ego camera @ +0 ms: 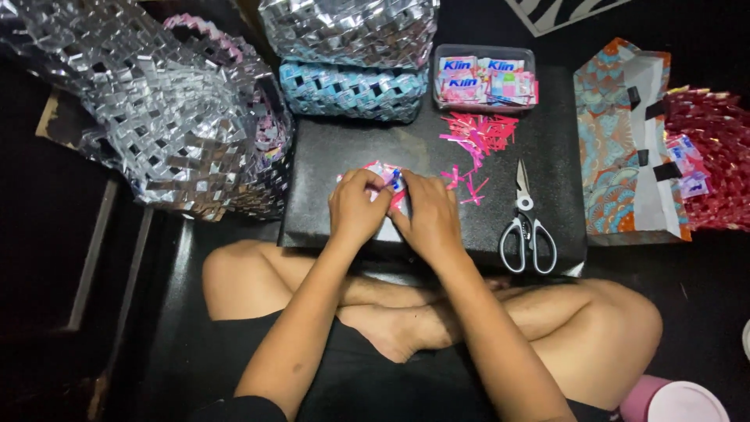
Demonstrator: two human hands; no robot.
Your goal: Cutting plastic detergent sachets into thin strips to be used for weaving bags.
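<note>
Head view: left hand (pixel 358 208) and right hand (pixel 428 215), fingers curled, together pinch a pink wrapper piece (pixel 384 173).

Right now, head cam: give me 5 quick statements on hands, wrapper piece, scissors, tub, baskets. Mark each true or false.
1. Both hands, left hand and right hand, are on the small pink and white wrapper piece. True.
2. The scissors are in the right hand. False: they lie on the black board, apart from it, blades pointing away from the person.
3. The clear plastic tub holds pink and white sachets. True.
4. The tub sits on the person's lap. False: it stands at the board's far edge.
5. The woven silver basket lies to the person's right. False: it is on their left.
</note>
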